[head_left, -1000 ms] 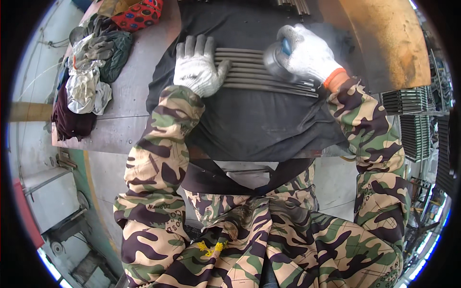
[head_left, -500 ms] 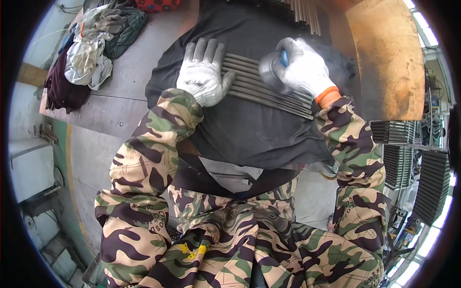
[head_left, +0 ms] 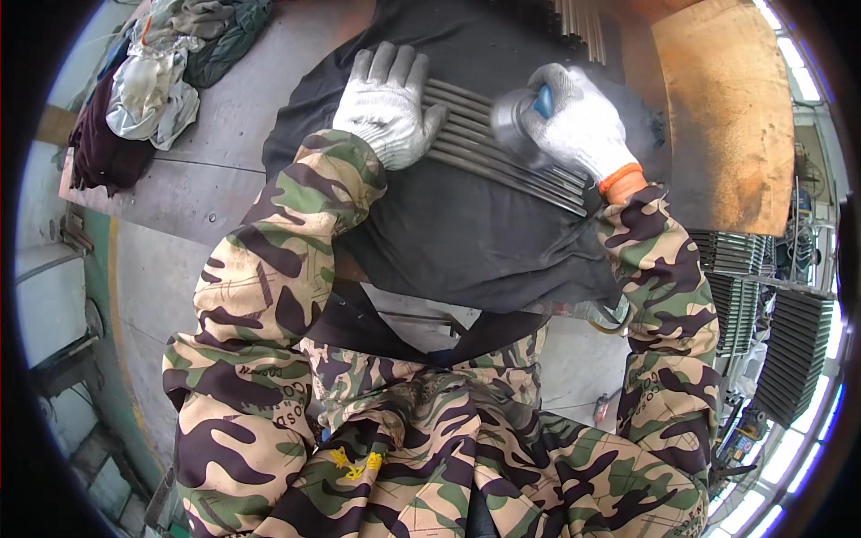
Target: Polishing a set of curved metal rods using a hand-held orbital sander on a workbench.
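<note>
A row of several thin metal rods (head_left: pixel 489 165) lies side by side on a black cloth (head_left: pixel 448 242). Across the left ends of the rods, my left hand (head_left: pixel 381 112) rests flat in a white knit glove, fingers stretched up and thumb apart. My right hand (head_left: pixel 585 124), gloved in white with an orange cuff, is closed around a round grey sander-like tool (head_left: pixel 513 127) with a blue part. The tool sits over the right half of the rods; its rim is smeared by motion, and its underside is hidden.
More metal rods (head_left: pixel 581 27) lie at the far edge of the cloth. A worn brown board (head_left: pixel 722 117) stands to the right, with racks of dark bars (head_left: pixel 794 354) beyond it. Crumpled clothes (head_left: pixel 148 94) are heaped on the metal tabletop (head_left: pixel 215 166) at left.
The whole view has shifted slightly. The tool in my right hand has moved a little to the right over the rods. My left hand stays flat at their left ends.
</note>
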`<state>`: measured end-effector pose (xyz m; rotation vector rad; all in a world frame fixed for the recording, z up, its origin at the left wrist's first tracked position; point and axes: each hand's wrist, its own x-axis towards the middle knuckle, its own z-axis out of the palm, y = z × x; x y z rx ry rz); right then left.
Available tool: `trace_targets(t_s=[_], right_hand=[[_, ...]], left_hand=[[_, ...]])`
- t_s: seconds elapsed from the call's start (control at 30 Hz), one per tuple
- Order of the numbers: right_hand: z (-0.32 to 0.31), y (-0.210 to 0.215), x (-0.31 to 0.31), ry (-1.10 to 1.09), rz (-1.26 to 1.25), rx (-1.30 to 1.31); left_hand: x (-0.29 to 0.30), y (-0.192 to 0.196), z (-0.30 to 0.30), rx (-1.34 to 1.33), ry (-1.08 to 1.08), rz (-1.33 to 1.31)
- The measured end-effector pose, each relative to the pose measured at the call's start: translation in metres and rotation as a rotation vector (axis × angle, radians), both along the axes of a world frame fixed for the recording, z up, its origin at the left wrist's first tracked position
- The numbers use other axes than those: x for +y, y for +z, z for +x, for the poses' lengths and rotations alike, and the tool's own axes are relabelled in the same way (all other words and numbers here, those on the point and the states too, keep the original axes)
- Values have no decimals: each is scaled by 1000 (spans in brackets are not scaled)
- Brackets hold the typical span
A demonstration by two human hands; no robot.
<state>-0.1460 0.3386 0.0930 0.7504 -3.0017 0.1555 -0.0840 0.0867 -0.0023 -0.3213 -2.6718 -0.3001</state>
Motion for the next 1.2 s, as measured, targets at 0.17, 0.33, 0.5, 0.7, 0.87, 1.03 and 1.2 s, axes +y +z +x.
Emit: trace_targets(t_s=[0.17,0.33,0.5,0.7,0.87,1.03,1.2], right_hand=[[-1,-1,-1,26,-3,12],[7,-5,-2,43,-30,13],[7,-5,10,-4,-13,18],[1,-6,20,-57,-15,24],[-3,-5,21,-25,15,33],[-3,-16,34,-14,-24,81],[-1,-18,53,-24,-42,67]], left_hand=[[-1,-7,16,131,-11,-27],[-4,-5,-7,-13,38,-30],[-3,-10,-41,23,41,-118],[2,8,-19,-84,-8,-108],[3,10,8,-152,-12,-94],[-1,0,27,-100,-38,-128],[-7,8,18,-190,-9,-150]])
